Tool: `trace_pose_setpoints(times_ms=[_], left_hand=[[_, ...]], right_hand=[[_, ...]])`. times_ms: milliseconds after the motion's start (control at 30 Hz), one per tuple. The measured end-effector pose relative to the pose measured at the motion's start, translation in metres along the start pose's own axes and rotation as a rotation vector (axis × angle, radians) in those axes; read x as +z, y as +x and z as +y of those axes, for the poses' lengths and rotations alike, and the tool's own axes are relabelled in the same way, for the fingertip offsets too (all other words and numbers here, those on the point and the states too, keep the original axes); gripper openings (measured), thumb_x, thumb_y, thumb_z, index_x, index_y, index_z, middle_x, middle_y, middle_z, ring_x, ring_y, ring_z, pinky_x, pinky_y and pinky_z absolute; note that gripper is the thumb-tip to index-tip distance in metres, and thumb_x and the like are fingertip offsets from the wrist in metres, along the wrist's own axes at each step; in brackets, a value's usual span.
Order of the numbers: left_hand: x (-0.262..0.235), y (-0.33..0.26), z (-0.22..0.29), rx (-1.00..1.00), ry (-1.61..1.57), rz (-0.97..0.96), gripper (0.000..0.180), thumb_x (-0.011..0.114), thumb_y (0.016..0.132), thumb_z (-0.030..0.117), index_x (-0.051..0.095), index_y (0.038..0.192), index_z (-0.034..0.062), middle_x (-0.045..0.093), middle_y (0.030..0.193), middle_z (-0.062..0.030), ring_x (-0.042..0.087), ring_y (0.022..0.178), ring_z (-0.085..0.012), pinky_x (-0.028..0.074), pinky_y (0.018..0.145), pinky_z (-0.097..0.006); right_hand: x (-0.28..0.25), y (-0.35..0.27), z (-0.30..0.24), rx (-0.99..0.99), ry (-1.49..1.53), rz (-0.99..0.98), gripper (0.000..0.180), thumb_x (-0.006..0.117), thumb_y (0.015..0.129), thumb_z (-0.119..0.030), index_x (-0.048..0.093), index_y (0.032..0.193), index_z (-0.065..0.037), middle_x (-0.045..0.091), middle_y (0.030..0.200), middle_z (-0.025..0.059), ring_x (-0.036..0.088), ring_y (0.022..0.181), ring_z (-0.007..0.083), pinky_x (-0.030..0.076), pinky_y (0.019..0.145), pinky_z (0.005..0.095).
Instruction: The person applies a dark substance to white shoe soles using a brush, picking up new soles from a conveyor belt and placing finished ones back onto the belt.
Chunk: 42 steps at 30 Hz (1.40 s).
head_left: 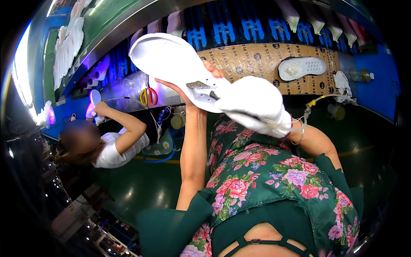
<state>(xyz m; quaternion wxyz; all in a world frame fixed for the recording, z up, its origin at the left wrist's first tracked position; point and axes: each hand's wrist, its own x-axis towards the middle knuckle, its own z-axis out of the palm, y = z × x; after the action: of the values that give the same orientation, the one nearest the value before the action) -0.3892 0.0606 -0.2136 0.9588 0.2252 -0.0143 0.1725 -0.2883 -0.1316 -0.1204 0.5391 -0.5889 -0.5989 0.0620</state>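
Observation:
My left hand grips a white shoe sole from below and along its sides, tilting it up over the workbench. The fingers of that hand show on both edges of the sole. My right hand wears a white knitted glove and is closed around a small brush with pale bristles. The bristles lie at the narrower near end of the sole, where several small holes show. Most of the brush's handle is hidden by the glove. A thin clear tube runs by my right wrist.
Brown cardboard covers the bench, bearing another white sole. A crumpled white glove and clear bottle are to the right. Scissors hang at the bench's left. Blue racks stand behind. A co-worker works at the left.

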Motion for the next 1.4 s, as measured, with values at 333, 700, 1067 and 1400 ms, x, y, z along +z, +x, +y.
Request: trace_pose_setpoints(times_ms=[333,700,1067,1400], left_hand=[[0.021,0.005,0.016,0.080,-0.034,0.048,0.117,0.044,0.068,0.102,0.056,0.115,-0.0047,0.063,0.095,-0.0182,0.063,0.088,-0.0335,0.051,0.081,-0.047],[0.022,0.019,0.033,-0.238,-0.058,-0.133,0.119,0.054,0.068,0.098,0.051,0.130,-0.0044,0.063,0.102,-0.0254,0.065,0.090,-0.0455,0.058,0.063,-0.057],[-0.008,0.019,0.051,-0.530,0.101,0.059,0.112,0.050,0.079,0.091,0.043,0.150,0.0059,0.066,0.108,-0.0291,0.071,0.088,-0.0469,0.063,0.062,-0.056],[-0.006,0.030,0.055,-0.631,0.778,0.330,0.080,0.053,0.094,0.069,0.064,0.137,0.0021,0.071,0.124,-0.0150,0.070,0.111,-0.0212,0.062,0.088,-0.033]], right_hand=[[0.017,-0.007,0.004,-0.091,-0.116,0.013,0.036,0.082,0.079,-0.010,0.079,0.114,-0.016,0.078,0.105,0.0069,0.073,0.095,0.0249,0.057,0.082,0.0374],[0.028,-0.011,0.005,-0.078,-0.098,-0.029,0.033,0.080,0.080,-0.007,0.078,0.112,-0.015,0.077,0.095,0.0076,0.074,0.084,0.0258,0.059,0.074,0.0359],[0.016,0.001,-0.002,-0.040,-0.094,-0.185,0.033,0.082,0.080,-0.009,0.078,0.112,-0.015,0.078,0.101,0.0056,0.074,0.090,0.0262,0.058,0.078,0.0367],[0.004,0.014,-0.002,0.031,0.126,-0.210,0.022,0.082,0.082,-0.013,0.080,0.103,-0.018,0.078,0.103,0.0051,0.074,0.092,0.0265,0.058,0.082,0.0371]])
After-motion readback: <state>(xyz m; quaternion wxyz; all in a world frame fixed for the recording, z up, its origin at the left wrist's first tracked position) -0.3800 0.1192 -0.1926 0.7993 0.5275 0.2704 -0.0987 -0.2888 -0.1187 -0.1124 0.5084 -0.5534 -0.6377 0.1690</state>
